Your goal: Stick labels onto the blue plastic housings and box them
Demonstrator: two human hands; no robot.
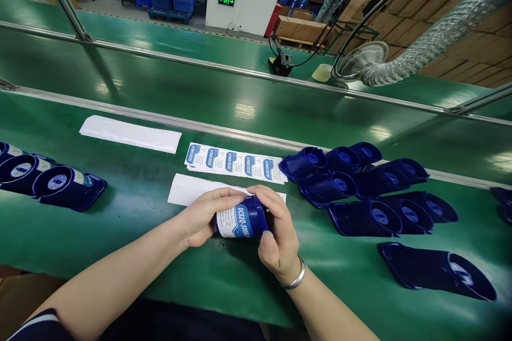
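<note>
Fingers of both hands close round one dark blue housing (258,215): the left hand (207,215) grips its labelled end, thumb along the top, while the right hand (282,231) curls about the other end. It sits over the green work surface (136,255), just nearer the body than the label sheet (236,163); whether it touches down, I cannot tell. Good handling probably means bracing the barrel and smoothing the white-and-blue label (234,222) from its middle outward with light, even thumb pressure, avoiding bubbles or lifted corners. Its plastic looks smooth and glossy; the label sheet lies thin and flat, and the loose housings (360,218) at right are round-mouthed tubes with flared bases.
</note>
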